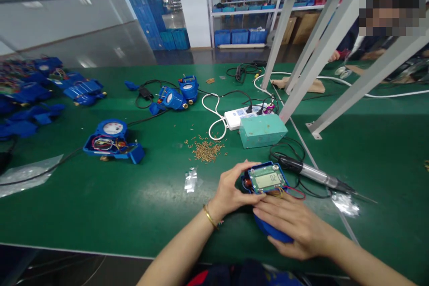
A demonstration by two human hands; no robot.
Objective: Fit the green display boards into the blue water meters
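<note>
Work is centring on a blue water meter (pixel 273 229), which is lying near the front edge of the green bench (pixel 117 205), between the person's two hands. The left hand (pixel 231 190) is gripping the meter's open electronics case, its thumb lying along the near side and its fingers reaching round the far side. The right hand (pixel 296 223) is spreading flat, palm down, over the near part of the meter and some of its wiring; whether it is pressing or only steadying, the view is not showing.

A circuit board (pixel 257 185) is already sitting in the case, and its display (pixel 267 180) is showing digits, so the electronics are apparently receiving power. A red wire (pixel 298 194) is looping out past the case's edge, and the board is lying uncovered. Judging by this, the assembly is standing partway: the board is in place, while tucking the wires, covering and fastening are seemingly remaining undone.

Small brass-coloured screws (pixel 206 152) are lying loose in a heap beyond the left hand, and an electric screwdriver (pixel 315 173) is resting untouched to the right. Farther left, another open meter (pixel 113 128) is exposing its wiring.
</note>
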